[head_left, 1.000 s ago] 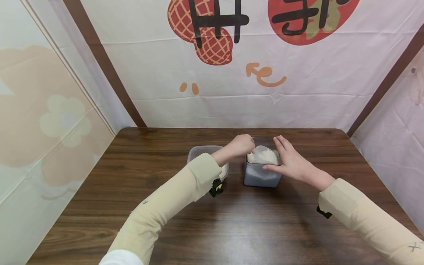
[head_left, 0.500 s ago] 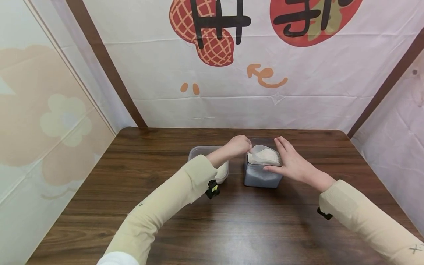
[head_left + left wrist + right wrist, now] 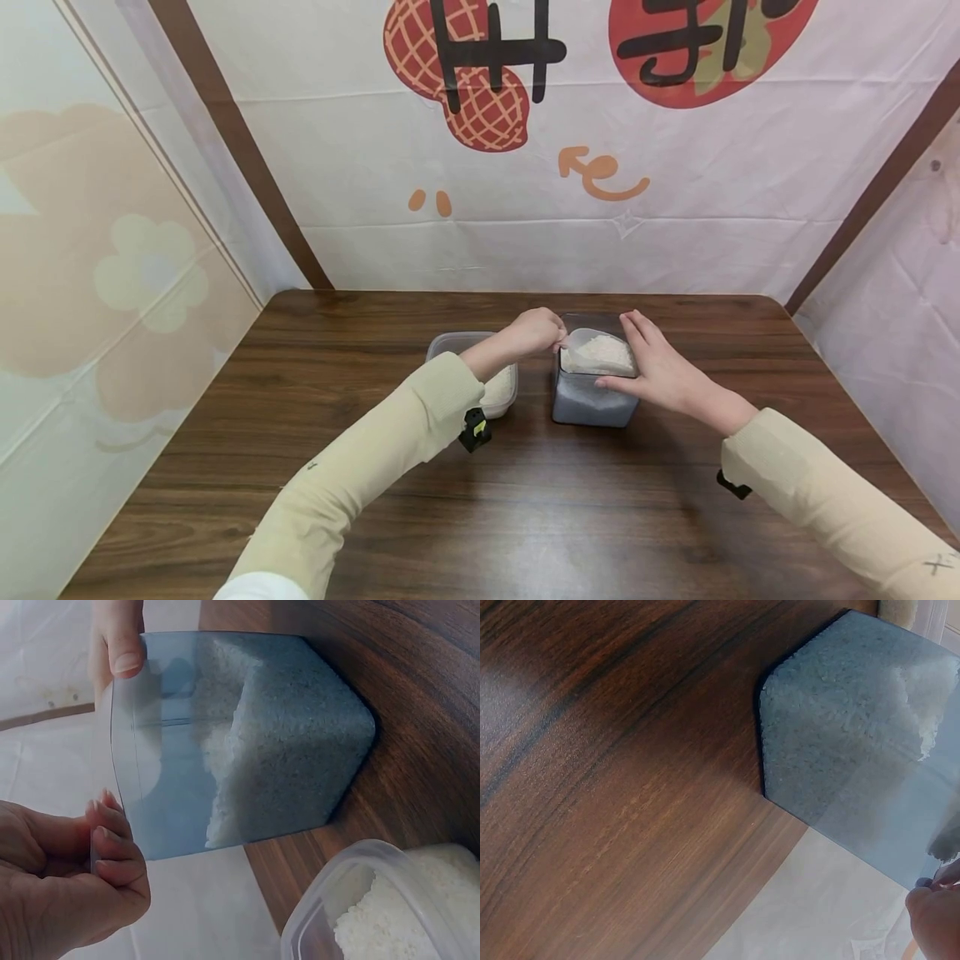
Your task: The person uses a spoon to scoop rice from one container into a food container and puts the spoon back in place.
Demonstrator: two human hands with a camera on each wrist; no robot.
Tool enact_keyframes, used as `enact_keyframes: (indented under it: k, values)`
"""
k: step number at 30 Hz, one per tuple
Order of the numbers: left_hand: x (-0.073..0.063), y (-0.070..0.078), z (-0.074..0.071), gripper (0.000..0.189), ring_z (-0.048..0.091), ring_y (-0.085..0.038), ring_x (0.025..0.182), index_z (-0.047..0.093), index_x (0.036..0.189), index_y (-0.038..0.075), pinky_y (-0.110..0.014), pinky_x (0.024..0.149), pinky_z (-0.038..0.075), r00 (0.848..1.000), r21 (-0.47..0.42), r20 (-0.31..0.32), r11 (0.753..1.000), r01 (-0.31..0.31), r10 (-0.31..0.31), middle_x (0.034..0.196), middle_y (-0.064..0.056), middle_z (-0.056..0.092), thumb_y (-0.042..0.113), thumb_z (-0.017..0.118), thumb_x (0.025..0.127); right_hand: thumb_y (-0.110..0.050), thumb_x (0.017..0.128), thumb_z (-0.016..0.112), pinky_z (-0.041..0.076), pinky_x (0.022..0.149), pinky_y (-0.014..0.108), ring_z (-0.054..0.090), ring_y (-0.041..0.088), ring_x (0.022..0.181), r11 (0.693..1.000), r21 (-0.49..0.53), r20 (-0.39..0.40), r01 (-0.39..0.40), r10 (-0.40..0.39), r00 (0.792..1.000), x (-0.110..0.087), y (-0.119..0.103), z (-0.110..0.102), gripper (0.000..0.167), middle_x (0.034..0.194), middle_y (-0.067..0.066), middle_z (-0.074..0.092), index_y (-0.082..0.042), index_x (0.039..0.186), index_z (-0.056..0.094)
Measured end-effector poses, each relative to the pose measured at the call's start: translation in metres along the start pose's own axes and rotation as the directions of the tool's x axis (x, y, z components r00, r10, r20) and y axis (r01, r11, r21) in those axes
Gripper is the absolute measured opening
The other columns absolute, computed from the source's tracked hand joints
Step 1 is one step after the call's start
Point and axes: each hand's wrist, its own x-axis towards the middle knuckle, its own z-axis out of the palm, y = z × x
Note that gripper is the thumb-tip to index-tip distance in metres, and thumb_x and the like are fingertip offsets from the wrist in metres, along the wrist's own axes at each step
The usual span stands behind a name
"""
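Note:
A clear blue container of rice stands on the table, its rice banked against one side in the left wrist view. With curled fingers my left hand grips the handle of a translucent scoop. The scoop's bowl lies in the container's mouth and has rice in it. My right hand holds the container at its right rim, thumb along the near side and fingers spread toward the back. Left of it, partly behind my left forearm, sits a clear plastic box also holding white rice.
The dark wood table runs back to a printed cloth hanging behind it. Another cloth panel closes the left side. The two rice containers stand close together with a narrow gap.
My left hand has shifted a little to the left with the scoop, whose bowl shows more clearly in the container's mouth. My right hand stays nearly in place.

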Motion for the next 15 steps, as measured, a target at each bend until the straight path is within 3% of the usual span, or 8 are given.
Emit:
enact_keyframes:
  k: [2,3,6,9,10,11,15]
  values:
    - [0.005,-0.003,0.001,0.021,0.046,-0.013,0.066,0.062,0.075,0.003,-0.018,0.063,0.034,1.000,0.025,0.012,1.000,-0.010,0.010,0.058,-0.001,0.051,0.004,0.045,0.087,-0.058,0.075,0.062,0.021,0.103,0.051,0.009,0.037,0.135,1.000,0.002,0.007,-0.005,0.005,1.000,0.000,0.000,0.001,0.106,0.147,0.026,0.010,0.009,0.141,0.012]
    - [0.018,-0.014,0.006,0.022,0.046,-0.012,0.063,0.061,0.069,0.006,-0.019,0.062,0.034,0.999,0.021,0.001,0.999,-0.049,0.049,0.057,0.000,0.051,0.005,0.045,0.085,-0.059,0.075,0.062,0.021,0.103,0.051,0.008,0.036,0.136,1.000,0.003,0.008,-0.007,0.007,1.000,0.000,0.000,0.001,0.107,0.147,0.025,0.010,0.008,0.141,0.012]
    - [0.025,-0.018,0.006,0.022,0.048,-0.014,0.065,0.063,0.069,0.007,-0.023,0.067,0.039,0.999,0.043,0.019,0.998,-0.047,0.046,0.065,-0.005,0.059,0.006,0.047,0.084,-0.059,0.075,0.062,0.022,0.103,0.051,0.009,0.036,0.136,1.000,0.001,0.009,-0.006,0.006,1.000,0.000,0.000,0.001,0.107,0.147,0.025,0.011,0.008,0.141,0.012]
    - [0.016,-0.014,0.002,0.020,0.044,-0.011,0.060,0.063,0.070,0.008,-0.019,0.063,0.036,0.998,0.028,-0.004,0.998,-0.060,0.060,0.057,-0.001,0.055,0.009,0.049,0.085,-0.059,0.075,0.062,0.022,0.103,0.050,0.009,0.035,0.136,1.000,0.001,0.006,-0.007,0.007,1.000,0.001,-0.001,0.001,0.106,0.147,0.024,0.012,0.008,0.141,0.013]
    - [0.003,-0.003,-0.005,0.019,0.044,-0.012,0.062,0.063,0.074,0.004,-0.019,0.064,0.036,1.000,0.033,0.007,0.999,-0.029,0.028,0.058,-0.002,0.055,0.007,0.049,0.087,-0.059,0.075,0.062,0.021,0.103,0.050,0.009,0.035,0.136,1.000,0.001,0.007,-0.009,0.009,1.000,0.001,-0.001,0.001,0.106,0.147,0.024,0.012,0.008,0.141,0.013]
    - [-0.001,-0.001,-0.006,0.018,0.043,-0.011,0.061,0.064,0.076,0.004,-0.018,0.063,0.035,1.000,0.026,-0.002,0.999,-0.029,0.029,0.056,0.000,0.052,0.008,0.050,0.087,-0.059,0.075,0.062,0.021,0.103,0.050,0.009,0.035,0.136,1.000,0.001,0.007,-0.011,0.011,1.000,0.001,-0.001,0.001,0.106,0.147,0.024,0.012,0.008,0.141,0.013]
    - [-0.005,0.000,-0.009,0.018,0.041,-0.008,0.059,0.064,0.079,0.003,-0.016,0.059,0.031,0.999,0.024,-0.007,0.998,-0.050,0.050,0.052,0.005,0.047,0.008,0.049,0.088,-0.060,0.074,0.062,0.022,0.103,0.050,0.009,0.034,0.136,1.000,-0.002,0.005,-0.017,0.017,1.000,0.001,-0.001,0.000,0.107,0.147,0.023,0.012,0.008,0.141,0.014]
